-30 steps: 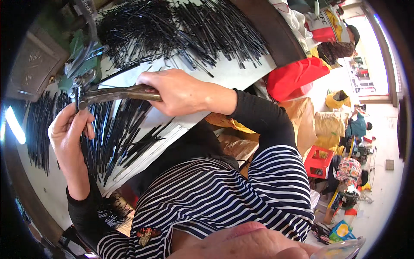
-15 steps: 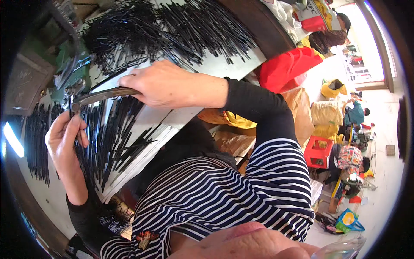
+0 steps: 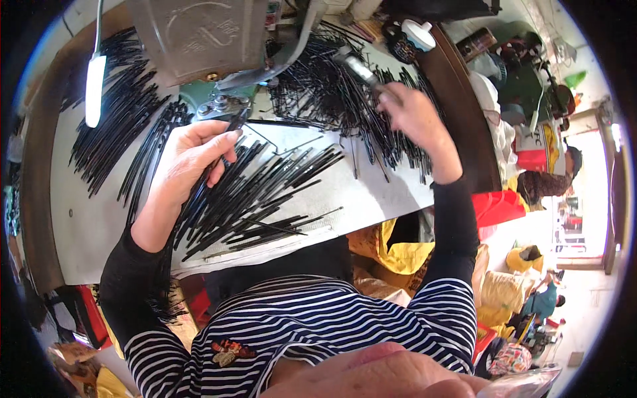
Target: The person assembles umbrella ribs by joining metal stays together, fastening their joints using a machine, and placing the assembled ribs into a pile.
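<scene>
My left hand [image 3: 192, 159] is closed, pinching a dark piece [image 3: 235, 124] between thumb and fingers, right beside a metal fixture [image 3: 222, 106] on a green base. A thin bent black rod [image 3: 275, 151] runs from near these fingertips out over the table. My right hand [image 3: 415, 116], blurred, is wrapped round a dark-handled tool with a shiny metal end [image 3: 360, 68], lifted above the far-right pile of black rods [image 3: 312, 86]. Under my left hand's fingers and to their right, many straight black rods [image 3: 232, 192] lie fanned out on the white tabletop [image 3: 86, 232].
More black rods [image 3: 119, 126] lie at the left. Behind the fixture stand a grey metal panel [image 3: 199, 40] and a curved metal arm [image 3: 298, 46]. A white lamp [image 3: 95, 89] hangs at the left. A lidded mug [image 3: 411, 40] is at the far right, by the table's brown edge [image 3: 464, 113].
My right hand has swung away from the fixture to the right, carrying the tool with it. My left hand stays close to the fixture. The whole view has turned.
</scene>
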`<action>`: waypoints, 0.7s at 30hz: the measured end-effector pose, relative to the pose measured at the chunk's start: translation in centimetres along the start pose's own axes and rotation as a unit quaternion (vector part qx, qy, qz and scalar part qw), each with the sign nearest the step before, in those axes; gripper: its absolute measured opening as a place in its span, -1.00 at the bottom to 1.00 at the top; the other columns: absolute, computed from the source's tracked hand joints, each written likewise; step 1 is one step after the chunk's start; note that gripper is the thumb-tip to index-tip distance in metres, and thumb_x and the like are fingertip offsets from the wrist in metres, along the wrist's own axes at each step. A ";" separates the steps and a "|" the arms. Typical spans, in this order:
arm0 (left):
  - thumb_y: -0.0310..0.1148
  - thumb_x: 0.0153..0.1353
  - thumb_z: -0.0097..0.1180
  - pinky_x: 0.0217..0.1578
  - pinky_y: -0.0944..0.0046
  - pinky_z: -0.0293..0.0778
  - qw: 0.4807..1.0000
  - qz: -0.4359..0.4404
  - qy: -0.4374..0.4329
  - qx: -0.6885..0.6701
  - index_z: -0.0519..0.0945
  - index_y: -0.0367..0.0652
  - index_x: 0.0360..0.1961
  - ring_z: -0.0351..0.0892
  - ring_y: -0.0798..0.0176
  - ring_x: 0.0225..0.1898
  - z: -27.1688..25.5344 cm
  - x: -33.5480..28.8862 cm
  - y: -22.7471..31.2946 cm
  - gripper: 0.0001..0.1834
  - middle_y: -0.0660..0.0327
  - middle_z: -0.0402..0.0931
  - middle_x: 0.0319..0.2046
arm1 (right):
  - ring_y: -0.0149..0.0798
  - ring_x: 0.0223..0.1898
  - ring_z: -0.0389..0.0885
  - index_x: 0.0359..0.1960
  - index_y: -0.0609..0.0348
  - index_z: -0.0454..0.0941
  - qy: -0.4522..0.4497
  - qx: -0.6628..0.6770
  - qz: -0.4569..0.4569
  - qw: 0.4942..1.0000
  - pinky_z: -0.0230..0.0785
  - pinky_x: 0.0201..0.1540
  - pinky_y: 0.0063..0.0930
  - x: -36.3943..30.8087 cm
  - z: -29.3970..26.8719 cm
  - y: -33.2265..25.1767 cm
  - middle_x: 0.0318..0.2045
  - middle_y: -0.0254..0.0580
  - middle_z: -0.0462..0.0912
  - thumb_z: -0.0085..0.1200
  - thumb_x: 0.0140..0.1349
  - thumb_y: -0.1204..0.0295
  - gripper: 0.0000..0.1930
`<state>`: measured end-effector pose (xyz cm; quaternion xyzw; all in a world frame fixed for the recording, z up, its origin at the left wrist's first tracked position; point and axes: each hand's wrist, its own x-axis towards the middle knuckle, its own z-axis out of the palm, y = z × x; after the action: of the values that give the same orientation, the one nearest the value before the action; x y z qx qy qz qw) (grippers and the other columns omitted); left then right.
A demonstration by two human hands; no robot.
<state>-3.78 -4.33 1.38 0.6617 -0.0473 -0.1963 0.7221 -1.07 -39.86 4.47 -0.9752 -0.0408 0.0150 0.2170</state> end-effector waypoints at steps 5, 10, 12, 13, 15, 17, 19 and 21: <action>-0.38 0.13 0.15 -0.79 0.55 0.16 1.000 -0.013 -0.005 0.013 0.53 -0.41 -0.24 0.30 0.53 -0.77 0.2 0.0 0.1 -0.73 0.22 0.49 -0.59 | 0.10 -0.13 0.50 -0.15 0.14 0.49 0.086 -0.170 0.082 0.978 0.35 -0.11 -0.08 8.9 -1.6 5.3 -0.23 0.11 0.56 -0.10 0.16 0.20 -0.66; -0.38 0.14 0.14 -0.78 0.54 0.14 0.999 -0.032 -0.018 -0.012 0.55 -0.37 -0.35 0.28 0.53 -0.77 0.5 -0.1 0.3 -0.79 0.26 0.46 -0.64 | -0.04 -0.18 0.57 -0.14 0.08 0.47 0.087 -0.268 0.148 0.948 0.38 -0.14 -0.22 15.3 0.4 7.4 -0.25 0.00 0.59 -0.13 0.16 0.13 -0.64; -0.31 0.16 0.09 -0.77 0.53 0.12 0.998 -0.038 -0.042 -0.006 0.53 -0.34 -0.42 0.27 0.51 -0.78 0.3 -0.3 0.6 -0.76 0.28 0.43 -0.66 | 0.00 0.02 0.44 -0.07 0.04 0.45 0.055 -0.272 0.194 0.941 0.32 -0.02 -0.17 16.3 1.1 7.2 -0.08 0.01 0.52 -0.14 0.15 0.13 -0.61; -0.31 0.16 0.09 -0.77 0.53 0.12 0.998 -0.044 -0.032 -0.010 0.53 -0.34 -0.42 0.27 0.51 -0.78 0.1 -0.4 0.8 -0.76 0.28 0.43 -0.66 | 0.02 0.00 0.46 -0.05 0.06 0.44 0.051 -0.272 0.212 0.937 0.31 -0.02 -0.17 16.7 1.6 6.6 -0.08 0.01 0.52 -0.06 0.09 0.05 -0.54; -0.26 0.17 0.07 -0.76 0.51 0.14 0.998 -0.045 -0.032 -0.009 0.52 -0.32 -0.39 0.28 0.50 -0.77 0.0 -0.6 1.0 -0.73 0.27 0.43 -0.64 | 0.01 0.00 0.47 -0.03 0.07 0.45 0.041 -0.231 0.188 0.954 0.30 -0.01 -0.19 16.3 1.5 6.0 -0.07 0.03 0.52 0.04 0.00 -0.02 -0.44; -0.24 0.18 0.06 -0.73 0.49 0.22 0.997 -0.036 -0.049 -0.052 0.50 -0.29 -0.38 0.34 0.46 -0.74 -0.1 -0.3 0.7 -0.73 0.25 0.45 -0.62 | -0.01 -0.01 0.48 -0.03 0.11 0.47 0.129 -0.225 0.136 0.956 0.30 -0.01 -0.20 16.3 1.0 8.9 -0.09 0.05 0.54 0.12 -0.09 -0.09 -0.35; -0.25 0.21 0.02 -0.71 0.49 0.25 0.994 -0.064 -0.017 -0.083 0.46 -0.24 -0.34 0.36 0.45 -0.74 -0.2 0.1 -0.1 -0.76 0.29 0.41 -0.67 | 0.05 -0.06 0.51 -0.12 0.13 0.54 0.173 -0.201 0.089 0.960 0.33 -0.07 -0.16 14.8 0.3 5.8 -0.19 -0.01 0.60 0.02 0.05 -0.07 -0.46; -0.27 0.22 0.02 -0.68 0.49 0.33 0.991 -0.056 -0.025 -0.118 0.45 -0.22 -0.33 0.46 0.41 -0.69 0.4 0.7 -0.1 -0.79 0.28 0.46 -0.64 | -0.09 -0.29 0.61 -0.18 0.18 0.56 0.241 -0.146 -0.044 0.958 0.41 -0.27 -0.33 13.9 -0.8 7.0 -0.34 -0.06 0.64 0.04 0.10 0.04 -0.55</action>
<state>-3.33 -4.90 1.16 0.5683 -0.0047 -0.2568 0.7817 13.31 -45.30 2.09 -0.9682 -0.0319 -0.2362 0.0758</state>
